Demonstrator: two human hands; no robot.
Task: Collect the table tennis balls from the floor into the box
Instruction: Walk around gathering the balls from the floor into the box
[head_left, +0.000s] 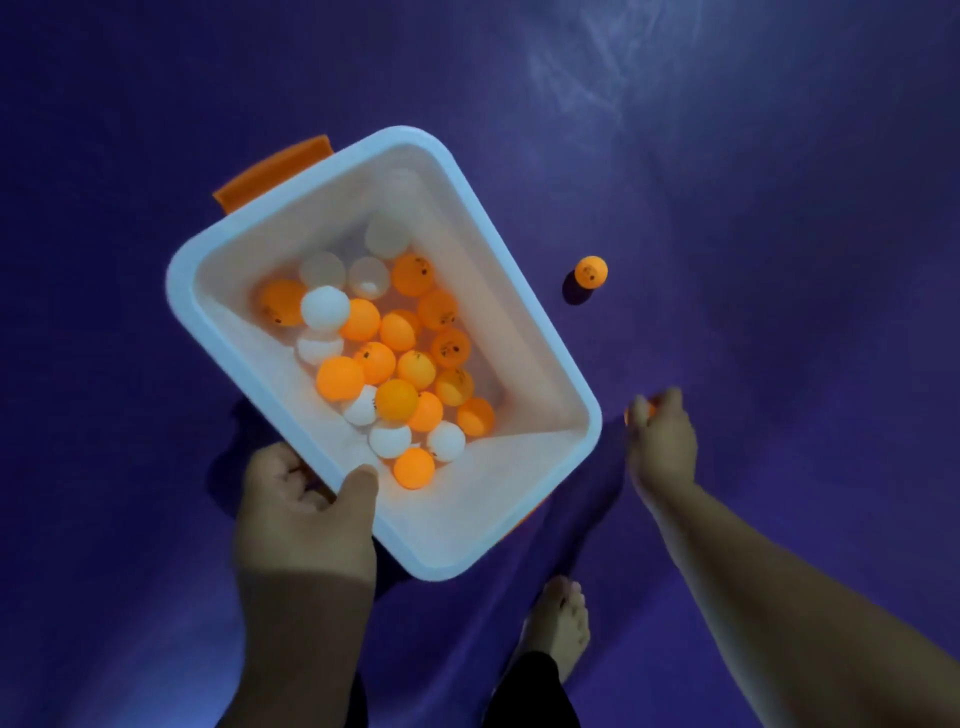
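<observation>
The left hand (306, 504) is holding the box (182, 291) up off the floor (779, 260), gripping the rim at the box's 7 o'clock corner: the thumb (358, 488) is lying over the rim on the inside and the other fingers are curling underneath. The box is sitting tilted, with one long side running from 11 toward 5 o'clock, and an orange handle (275, 169) is showing on its 11 o'clock end. Inside, a pile of orange and white balls (397, 364) is covering most of the bottom. The right hand (665, 441) is hanging low at 4 o'clock from the box, just beside its right corner and apart from it, with the fingertips closing around an orange held ball (649, 410); only slivers of that ball are showing between the fingers, and whether it is touching the floor cannot be told. A second orange loose ball (591, 271) is lying on the floor at 12 o'clock from the right hand, near the box's right side and touching neither. A bare foot (561, 618) is standing at 6 o'clock, below the box.
</observation>
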